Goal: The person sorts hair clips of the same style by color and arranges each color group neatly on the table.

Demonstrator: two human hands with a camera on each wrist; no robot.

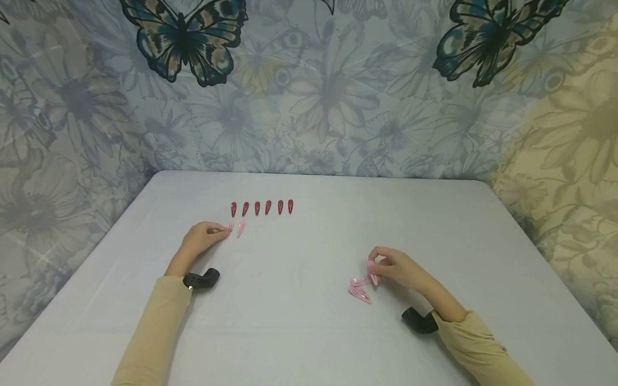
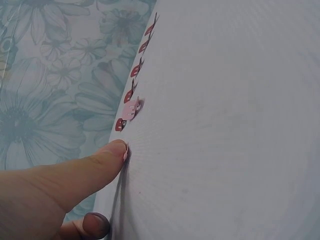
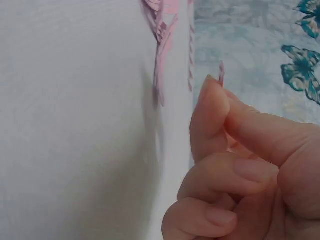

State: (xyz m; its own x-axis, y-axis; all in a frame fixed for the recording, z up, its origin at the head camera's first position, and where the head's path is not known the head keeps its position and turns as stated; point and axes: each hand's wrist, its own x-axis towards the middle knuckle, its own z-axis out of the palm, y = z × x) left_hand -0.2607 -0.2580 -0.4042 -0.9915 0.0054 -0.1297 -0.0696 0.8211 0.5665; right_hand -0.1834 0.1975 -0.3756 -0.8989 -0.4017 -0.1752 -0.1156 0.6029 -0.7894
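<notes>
My left hand [image 1: 201,238] pinches a pink snap hair clip [image 1: 230,227] at the left end of a short row. Just right of it lies another pink clip [image 1: 241,229]. Several dark red hair clips [image 1: 257,208] stand in a line behind them. In the left wrist view the thumb [image 2: 102,165] covers most of the pinched clip. On the right, my right hand [image 1: 398,269] holds a pink hair clip [image 1: 372,267] between thumb and index finger. Its tip sticks up past the fingertips in the right wrist view. Beside that hand lies a small pile of pink clips [image 1: 359,294].
A white table [image 1: 289,332] carries everything. Behind it hangs a flowered backdrop [image 1: 333,107] with butterflies, which also runs along both sides. Each wrist bears a black camera mount [image 1: 203,279].
</notes>
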